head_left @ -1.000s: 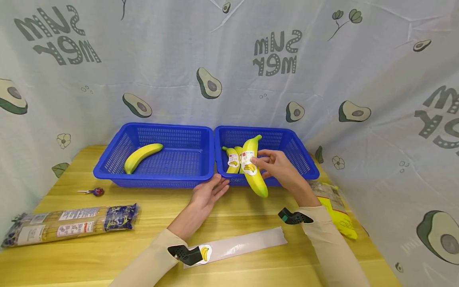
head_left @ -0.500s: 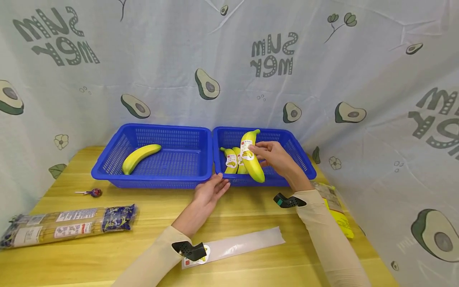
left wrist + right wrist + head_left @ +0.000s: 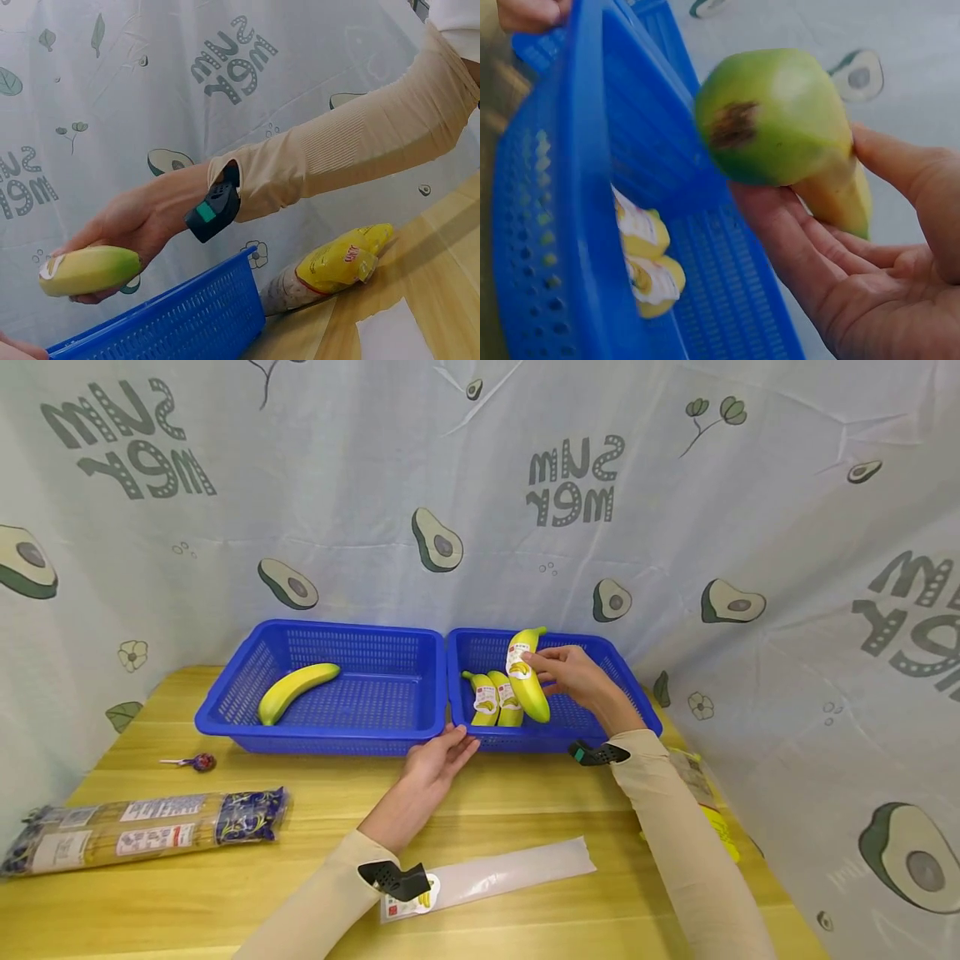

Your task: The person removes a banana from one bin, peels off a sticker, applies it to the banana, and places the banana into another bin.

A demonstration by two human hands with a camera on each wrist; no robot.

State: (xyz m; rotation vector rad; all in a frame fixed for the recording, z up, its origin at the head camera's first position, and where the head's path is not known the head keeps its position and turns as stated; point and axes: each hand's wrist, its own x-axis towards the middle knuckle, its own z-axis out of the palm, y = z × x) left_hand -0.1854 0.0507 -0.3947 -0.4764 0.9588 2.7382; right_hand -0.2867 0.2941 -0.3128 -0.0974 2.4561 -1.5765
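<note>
My right hand (image 3: 573,677) holds a yellow banana (image 3: 527,685) between thumb and fingers, slanted over the right blue basket (image 3: 645,714). The banana carries a white sticker (image 3: 519,661) with a banana picture. Its greenish lower end (image 3: 769,112) faces the right wrist camera. Two more stickered bananas (image 3: 484,697) lie side by side in that basket's left part. My left hand (image 3: 433,762) is at the front rim where the baskets meet, thumb on the rim and fingers just below it. One banana without a visible sticker (image 3: 298,687) lies in the left blue basket (image 3: 322,731).
On the wooden table lie a lollipop (image 3: 201,762), a long pasta pack (image 3: 150,831) and a sticker strip (image 3: 517,872) with a banana label under my left wrist. A yellow bag (image 3: 341,259) lies right of the baskets, against the printed curtain (image 3: 360,485).
My right hand has carried the banana farther back and over the right basket, uncovering more of the two stickered bananas inside. The left hand has stayed at the rim.
</note>
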